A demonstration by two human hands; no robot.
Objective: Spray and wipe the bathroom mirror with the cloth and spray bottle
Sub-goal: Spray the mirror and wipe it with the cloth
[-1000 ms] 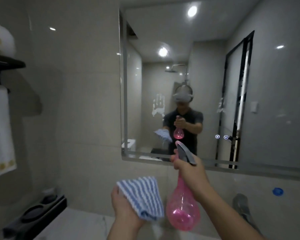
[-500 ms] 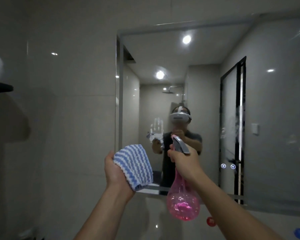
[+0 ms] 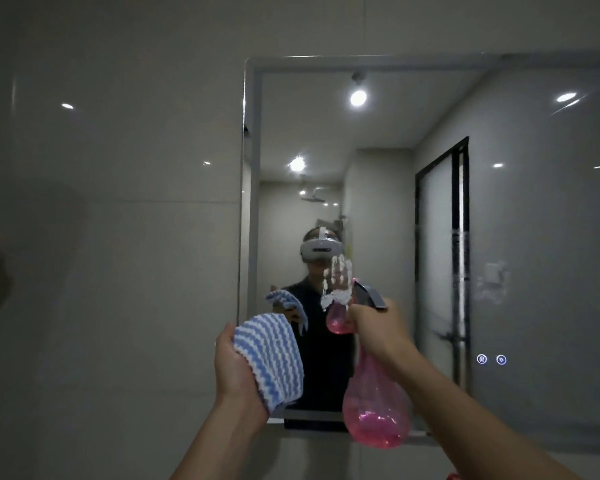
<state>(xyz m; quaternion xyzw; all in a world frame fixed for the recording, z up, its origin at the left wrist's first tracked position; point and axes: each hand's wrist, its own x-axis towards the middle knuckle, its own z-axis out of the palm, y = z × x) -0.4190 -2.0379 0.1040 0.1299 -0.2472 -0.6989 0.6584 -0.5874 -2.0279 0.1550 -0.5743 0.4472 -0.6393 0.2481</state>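
Head view puts me square to the mirror (image 3: pixel 534 237), which fills the wall ahead and to the right. My right hand (image 3: pixel 378 330) is wrapped round the neck of the pink bottle (image 3: pixel 376 410), nozzle aimed at the glass; whether a finger sits on the trigger I cannot tell. My left hand (image 3: pixel 239 368) has a closed hold on the bunched striped cloth (image 3: pixel 269 358), raised beside the bottle and short of the glass. A white hand-shaped smear (image 3: pixel 338 285) marks the mirror just above the nozzle, and fainter streaks (image 3: pixel 459 258) show further right. Risks as I judge them: the nozzle looks close to the smear, so a hard squeeze could pool liquid that runs down onto the ledge (image 3: pixel 312 417) before the cloth gets there. The bottle body looks soft and full at the bottom, so it may swing and throw the aim off. Wiping with the cloth this bunched would likely give a small contact patch and drag the smear into streaks. Two lit touch buttons (image 3: pixel 491 359) sit low on the glass to the right; overspray or a wipe across them might trigger something.
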